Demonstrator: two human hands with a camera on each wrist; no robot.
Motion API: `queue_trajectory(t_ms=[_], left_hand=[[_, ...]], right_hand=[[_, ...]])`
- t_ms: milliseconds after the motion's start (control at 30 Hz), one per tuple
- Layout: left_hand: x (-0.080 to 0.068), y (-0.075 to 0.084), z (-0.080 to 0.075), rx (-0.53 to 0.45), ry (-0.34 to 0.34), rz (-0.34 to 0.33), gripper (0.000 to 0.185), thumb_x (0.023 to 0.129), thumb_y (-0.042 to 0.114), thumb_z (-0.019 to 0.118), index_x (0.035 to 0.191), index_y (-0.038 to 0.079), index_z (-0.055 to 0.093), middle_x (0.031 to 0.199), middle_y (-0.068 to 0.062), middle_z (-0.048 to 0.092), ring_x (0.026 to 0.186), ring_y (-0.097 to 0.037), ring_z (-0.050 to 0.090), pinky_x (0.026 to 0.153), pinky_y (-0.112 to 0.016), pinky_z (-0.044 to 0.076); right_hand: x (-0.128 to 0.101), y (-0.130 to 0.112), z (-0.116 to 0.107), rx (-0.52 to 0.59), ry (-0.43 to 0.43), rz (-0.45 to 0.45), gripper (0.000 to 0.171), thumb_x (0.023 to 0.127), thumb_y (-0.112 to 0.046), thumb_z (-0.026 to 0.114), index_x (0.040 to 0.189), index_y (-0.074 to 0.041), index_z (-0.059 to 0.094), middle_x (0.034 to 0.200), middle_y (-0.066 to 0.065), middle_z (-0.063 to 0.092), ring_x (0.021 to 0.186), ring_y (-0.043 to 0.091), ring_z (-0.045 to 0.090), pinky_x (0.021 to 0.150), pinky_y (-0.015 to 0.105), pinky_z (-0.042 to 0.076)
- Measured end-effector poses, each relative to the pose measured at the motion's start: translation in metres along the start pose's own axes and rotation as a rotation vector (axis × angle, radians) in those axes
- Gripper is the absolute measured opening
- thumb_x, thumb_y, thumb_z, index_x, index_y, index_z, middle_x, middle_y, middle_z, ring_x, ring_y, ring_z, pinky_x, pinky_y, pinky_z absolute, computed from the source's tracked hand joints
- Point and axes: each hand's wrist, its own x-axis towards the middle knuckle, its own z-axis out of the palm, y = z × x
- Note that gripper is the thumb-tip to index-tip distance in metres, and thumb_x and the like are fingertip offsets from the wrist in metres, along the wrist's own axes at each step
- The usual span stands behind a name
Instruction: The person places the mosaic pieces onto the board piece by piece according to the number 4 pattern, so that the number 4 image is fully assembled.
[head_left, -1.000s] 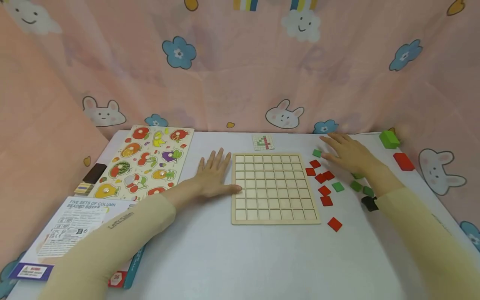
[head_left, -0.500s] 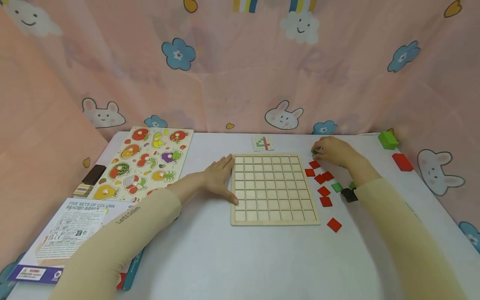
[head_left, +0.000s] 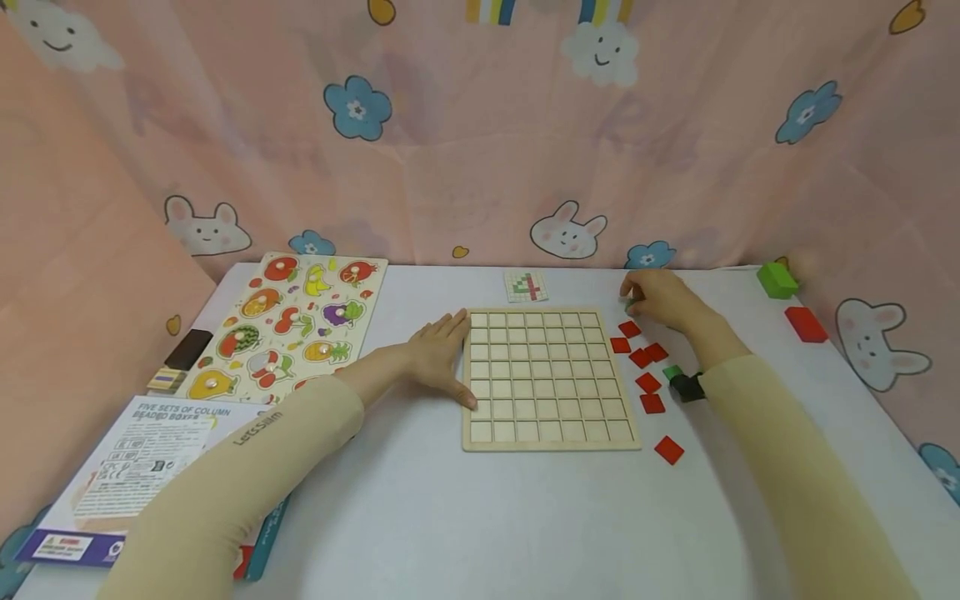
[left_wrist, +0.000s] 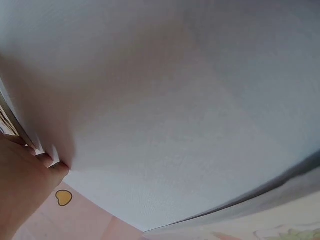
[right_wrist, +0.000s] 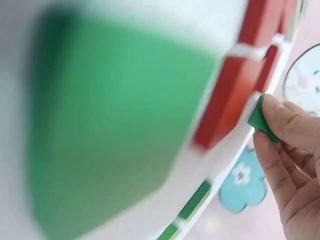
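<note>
Right fingers [right_wrist: 270,164] have curled, pinching a flat, sharp-cornered green tile [right_wrist: 260,121].

Counter [head_left: 450,517]: grid board [head_left: 551,354] at centre. Behind it, a card [head_left: 526,287]. Along its right side, loose tiles [head_left: 652,403]. At its left edge, left hand [head_left: 437,358]. Beyond the loose tiles, right hand [head_left: 660,300], held tile [right_wrist: 261,119] between thumb and finger. Left: fruit board [head_left: 356,335], packages [head_left: 142,467] before it. Back right: two blocks [head_left: 777,281], one before the other. Behind all: curtain [head_left: 450,150].

Right fingers [right_wrist: 271,162] — now pinching green tile [right_wrist: 259,119]
</note>
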Motion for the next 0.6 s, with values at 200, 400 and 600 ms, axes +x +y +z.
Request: queue_trajectory(t_ms=[200, 400, 600], left_hand=[[0.000, -0.001, 0.000, 0.003, -0.009, -0.009, 0.139, 0.068, 0.070, 0.077, 0.159, 0.004, -0.005, 0.168, -0.016, -0.012, 0.156, -0.038, -0.006, 0.126, -0.057, 0.005], [0.000, -0.001, 0.000, 0.007, -0.019, -0.014, 0.139, 0.068, 0.070, 0.077, 0.158, 0.004, -0.007, 0.168, -0.014, -0.013, 0.157, -0.036, -0.008, 0.126, -0.056, 0.004], [0.000, 0.000, 0.000, 0.010, -0.017, -0.008, 0.139, 0.069, 0.070, 0.076, 0.158, 0.004, -0.007, 0.167, -0.014, -0.013, 0.156, -0.036, -0.008, 0.126, -0.056, 0.004]], right_hand=[[0.010, -0.031, 0.006, 0.188, 0.021, -0.053, 0.018, 0.089, -0.005, 0.070, 0.106, 0.000, 0.068, 0.098, 0.017, 0.065, 0.089, 0.027, 0.056, 0.074, 0.030, 0.047], [0.020, -0.066, 0.015, 0.272, -0.056, -0.154, 0.018, 0.091, -0.008, 0.069, 0.108, -0.005, 0.075, 0.105, 0.015, 0.072, 0.095, 0.026, 0.064, 0.082, 0.033, 0.052], [0.026, -0.084, 0.025, 0.248, -0.092, -0.153, 0.012, 0.090, -0.005, 0.069, 0.101, -0.006, 0.075, 0.096, 0.012, 0.072, 0.089, 0.022, 0.063, 0.081, 0.032, 0.052]])
